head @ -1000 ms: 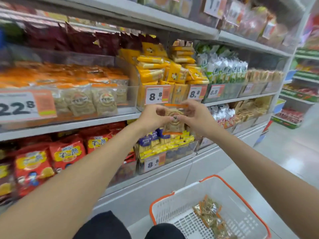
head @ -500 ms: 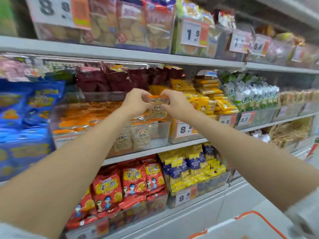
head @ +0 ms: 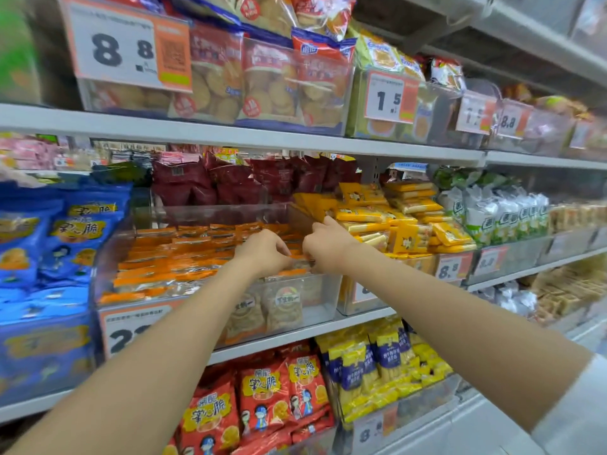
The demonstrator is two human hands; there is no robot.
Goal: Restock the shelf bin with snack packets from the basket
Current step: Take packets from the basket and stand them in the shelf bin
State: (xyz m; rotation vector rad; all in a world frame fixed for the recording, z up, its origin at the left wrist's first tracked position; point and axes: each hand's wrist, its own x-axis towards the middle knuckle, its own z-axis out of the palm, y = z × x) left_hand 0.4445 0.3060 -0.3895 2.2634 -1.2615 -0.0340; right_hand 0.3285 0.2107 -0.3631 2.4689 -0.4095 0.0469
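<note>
- Over the right front corner of the bin, our hands have come down from where they held the packet up in front of the shelf half a second ago.
- One second ago we had that packet lower still, in front of the shelf below, with the basket in view under it; now the basket is out of frame.
- Our left hand and right hand sit close together, fingers curled, each pinching an edge of the packet between them. Only a sliver of it shows, so we judge the grip partly from how the fingers lie.
- The packet is now inside the bin, level with the orange tops of the stock already standing there, near the wall next to the yellow packs.
- For the task, we think this one packet is almost placed: it needs seating in line with the row, then letting go.
- We cannot tell how many packets are left in the basket.
</note>
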